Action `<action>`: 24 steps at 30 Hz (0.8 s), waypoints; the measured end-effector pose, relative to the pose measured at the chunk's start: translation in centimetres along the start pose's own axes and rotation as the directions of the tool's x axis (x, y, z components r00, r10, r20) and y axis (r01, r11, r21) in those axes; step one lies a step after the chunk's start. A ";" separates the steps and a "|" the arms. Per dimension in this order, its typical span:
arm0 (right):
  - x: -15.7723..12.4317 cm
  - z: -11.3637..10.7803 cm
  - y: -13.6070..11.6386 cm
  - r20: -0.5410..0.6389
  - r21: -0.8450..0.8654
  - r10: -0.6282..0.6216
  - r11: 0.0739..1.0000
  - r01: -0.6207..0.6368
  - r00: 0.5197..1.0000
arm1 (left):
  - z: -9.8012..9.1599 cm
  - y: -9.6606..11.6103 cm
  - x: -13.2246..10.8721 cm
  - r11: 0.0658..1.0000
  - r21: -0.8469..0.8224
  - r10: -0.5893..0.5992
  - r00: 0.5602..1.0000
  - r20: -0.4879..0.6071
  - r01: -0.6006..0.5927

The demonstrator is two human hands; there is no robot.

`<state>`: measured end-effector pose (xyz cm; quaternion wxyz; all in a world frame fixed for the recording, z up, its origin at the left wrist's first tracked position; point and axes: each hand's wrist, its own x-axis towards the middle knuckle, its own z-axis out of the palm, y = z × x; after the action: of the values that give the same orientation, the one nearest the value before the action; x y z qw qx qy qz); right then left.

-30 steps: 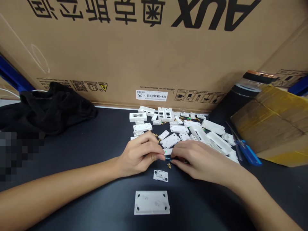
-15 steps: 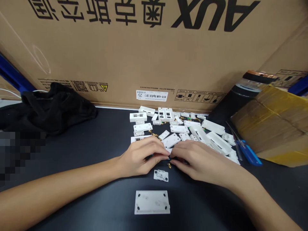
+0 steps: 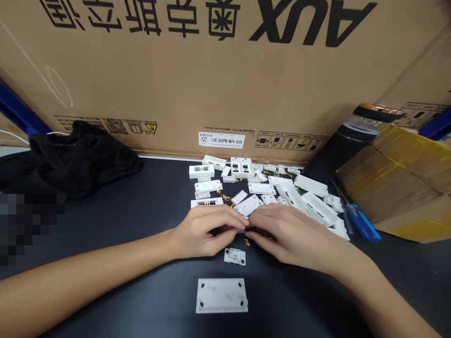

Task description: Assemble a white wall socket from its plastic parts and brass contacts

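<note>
Two hands close together, left hand [image 3: 206, 233] and right hand [image 3: 292, 237], fingertips [image 3: 230, 224] pinched on a tiny part [image 3: 241, 232], mostly hidden, above the black desk [image 3: 105, 225], seemingly for steadiness; white plastic housings [image 3: 319, 209] and brass pieces [image 3: 247, 242] within easy reach

White plastic parts [image 3: 248, 205] crowding the way forward

This looks like a workshop, with work laid out on a dark bench [image 3: 148, 188]. Loose white plastic parts [image 3: 268, 188] and small brass pieces [image 3: 224, 196] lie mid-bench, and a blue-handled screwdriver [image 3: 361, 223] rests toward its right end. A large printed AUX carton [image 3: 225, 80] stands along the bench's back edge, and taped cardboard [image 3: 394, 183] sits at its right end.
</note>
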<state>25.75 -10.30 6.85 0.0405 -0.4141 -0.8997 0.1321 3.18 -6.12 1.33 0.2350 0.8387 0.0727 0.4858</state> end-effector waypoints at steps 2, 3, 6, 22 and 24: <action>0.1 0.0 -0.2 -0.019 0.020 0.006 1.000 -0.006 1.000 | 0.0 0.0 0.0 1.000 0.011 0.002 1.000 -0.012 -0.002; 0.1 0.0 -0.3 -0.031 0.030 0.013 0.999 -0.012 0.999 | 0.0 0.0 -0.1 1.000 0.020 0.006 1.000 -0.020 -0.005; 0.3 0.2 -0.6 -0.080 0.072 0.031 0.997 -0.025 0.996 | 0.0 -0.2 -0.2 0.999 0.040 0.008 0.998 -0.061 -0.006; 2.0 2.1 -2.3 -0.387 0.613 0.326 0.790 -0.023 0.863 | -0.2 -0.2 0.0 0.984 0.027 -0.162 0.953 -0.255 0.175; 2.0 2.1 -2.2 -0.396 0.602 0.319 0.798 -0.019 0.861 | -0.2 -0.2 0.0 0.985 0.043 -0.153 0.955 -0.256 0.169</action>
<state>22.46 -10.60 5.33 0.3728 -0.4825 -0.7353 0.2961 3.01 -5.92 1.34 0.2356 0.7688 0.1855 0.5648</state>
